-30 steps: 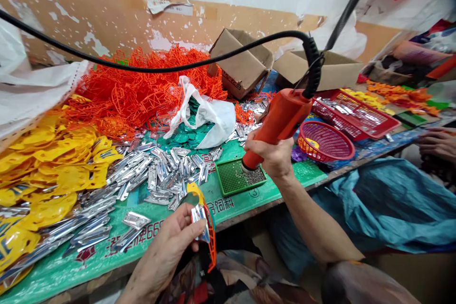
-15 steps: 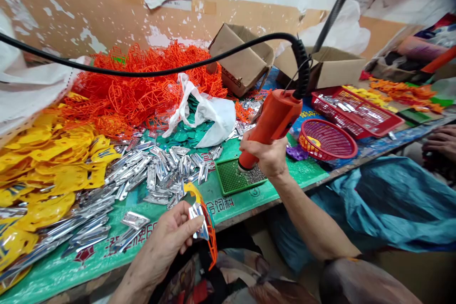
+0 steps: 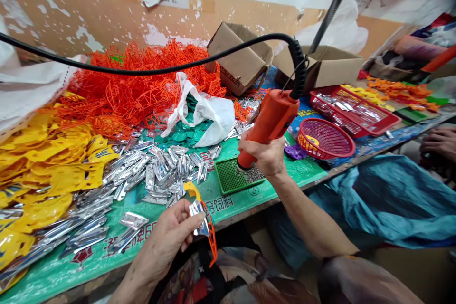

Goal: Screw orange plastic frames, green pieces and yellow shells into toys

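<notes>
My left hand pinches a small assembly: a silvery metal plate together with a yellow plastic part and a thin orange plastic frame. Its exact kind I cannot make out. Wrapped round an orange electric screwdriver is my right hand. The screwdriver leans, its nose down at a green gridded tray that holds many small metal screws; its tip is hidden among them. Close to my left hand lies a heap of silvery metal plates.
Yellow plastic parts are piled at left, with tangled orange frames behind. A white bag holds green pieces. A black cable spans the table. Right stand a red basket, a red tray and another person's hand.
The view has shifted very slightly. Both hands keep their holds, and the screwdriver stays with its nose at the screws in the green tray.
</notes>
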Demonstrator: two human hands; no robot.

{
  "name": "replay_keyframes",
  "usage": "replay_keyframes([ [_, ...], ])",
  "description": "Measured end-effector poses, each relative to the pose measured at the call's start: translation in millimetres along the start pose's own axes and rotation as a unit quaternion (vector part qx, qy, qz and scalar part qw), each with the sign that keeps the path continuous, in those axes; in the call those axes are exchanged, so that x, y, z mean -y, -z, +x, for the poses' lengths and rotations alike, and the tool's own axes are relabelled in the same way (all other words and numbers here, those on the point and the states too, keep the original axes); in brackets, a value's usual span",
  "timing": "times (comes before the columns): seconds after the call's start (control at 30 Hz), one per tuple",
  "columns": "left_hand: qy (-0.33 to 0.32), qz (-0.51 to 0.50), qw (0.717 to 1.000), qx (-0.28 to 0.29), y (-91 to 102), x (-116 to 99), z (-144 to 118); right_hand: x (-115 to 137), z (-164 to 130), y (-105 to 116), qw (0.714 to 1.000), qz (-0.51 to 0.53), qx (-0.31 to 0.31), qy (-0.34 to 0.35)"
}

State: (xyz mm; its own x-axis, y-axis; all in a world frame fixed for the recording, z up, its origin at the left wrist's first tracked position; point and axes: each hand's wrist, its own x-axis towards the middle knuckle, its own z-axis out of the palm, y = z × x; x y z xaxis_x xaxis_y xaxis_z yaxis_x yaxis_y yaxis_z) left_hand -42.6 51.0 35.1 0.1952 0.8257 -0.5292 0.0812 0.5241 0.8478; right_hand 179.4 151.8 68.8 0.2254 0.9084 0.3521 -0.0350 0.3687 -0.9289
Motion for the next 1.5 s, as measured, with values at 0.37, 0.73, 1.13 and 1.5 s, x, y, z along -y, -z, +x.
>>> replay_keyframes([
  [0.37,-0.002,0.02,1.0,-0.012,-3.6,1.5,5.0,8.0,3.0,1.7,0.999,0.033,-0.011,0.012],
  [0.73,-0.045,-0.007,0.999,0.007,-10.8,-12.4,4.8,91.0,-26.2,-32.4,0.982,0.154,0.095,-0.055],
  [1.13,-0.07,-0.053,0.996,0.025,-17.0,-13.5,8.3,86.8,-45.2,-51.7,0.972,0.112,0.188,-0.083],
  [1.5,-0.093,-0.085,0.99,0.067,-20.9,-4.8,16.1,81.2,-47.3,-52.6,0.966,0.101,0.215,-0.1],
])
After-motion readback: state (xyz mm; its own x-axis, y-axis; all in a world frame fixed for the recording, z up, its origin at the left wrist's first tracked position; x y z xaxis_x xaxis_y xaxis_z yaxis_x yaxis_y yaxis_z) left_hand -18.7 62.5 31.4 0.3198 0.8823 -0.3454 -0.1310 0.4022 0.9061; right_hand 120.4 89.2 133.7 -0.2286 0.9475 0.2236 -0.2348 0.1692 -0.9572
